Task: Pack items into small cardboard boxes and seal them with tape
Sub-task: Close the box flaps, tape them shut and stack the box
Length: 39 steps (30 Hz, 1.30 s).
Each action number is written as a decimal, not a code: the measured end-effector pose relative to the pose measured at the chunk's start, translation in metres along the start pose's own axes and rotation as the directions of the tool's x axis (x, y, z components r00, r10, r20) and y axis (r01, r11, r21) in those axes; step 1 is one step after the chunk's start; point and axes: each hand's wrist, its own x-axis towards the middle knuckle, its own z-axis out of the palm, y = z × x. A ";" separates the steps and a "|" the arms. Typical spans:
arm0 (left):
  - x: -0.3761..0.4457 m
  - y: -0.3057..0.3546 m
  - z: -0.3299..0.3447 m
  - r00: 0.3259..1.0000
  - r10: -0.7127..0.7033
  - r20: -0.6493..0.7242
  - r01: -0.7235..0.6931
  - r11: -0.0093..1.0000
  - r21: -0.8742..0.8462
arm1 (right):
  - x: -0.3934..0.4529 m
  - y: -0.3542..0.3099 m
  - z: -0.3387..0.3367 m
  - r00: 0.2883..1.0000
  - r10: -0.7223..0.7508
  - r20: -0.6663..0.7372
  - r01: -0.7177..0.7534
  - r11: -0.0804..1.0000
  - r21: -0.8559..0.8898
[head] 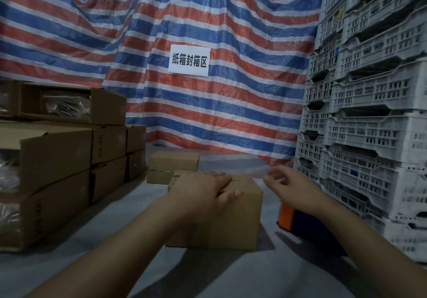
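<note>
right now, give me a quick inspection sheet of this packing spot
surface: grey floor covering, dim light
job's things: small cardboard box with flaps closed; strip of clear tape stretched above its far edge; orange and blue tape dispenser right of the box
clutter: two more small boxes behind it; stack of long cartons on the left, some open-ended with plastic wrap inside
grippers: left hand presses flat on the box top; right hand pinches the tape end
cables: nothing seen
surroundings: striped tarp with a white paper sign; stacked grey plastic crates on the right
</note>
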 end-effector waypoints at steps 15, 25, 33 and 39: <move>0.000 0.002 -0.028 0.973 -0.136 0.187 0.220 0.788 -0.575 | -0.043 0.081 -0.002 0.965 0.204 -0.164 -0.261 0.781 -0.567; -0.003 -0.019 -0.037 0.957 -0.202 0.211 0.286 0.513 -0.809 | 0.038 -0.032 -0.048 0.921 0.352 -0.168 -0.164 0.740 0.652; 0.007 -0.024 -0.043 0.895 -0.356 0.270 0.264 -0.066 -0.962 | 0.075 -0.109 -0.024 0.987 -0.024 0.160 -0.016 0.969 0.245; 0.009 -0.030 -0.043 0.888 -0.382 0.256 0.152 -0.280 -0.948 | 0.083 -0.121 -0.015 0.981 -0.067 0.185 0.056 0.996 0.063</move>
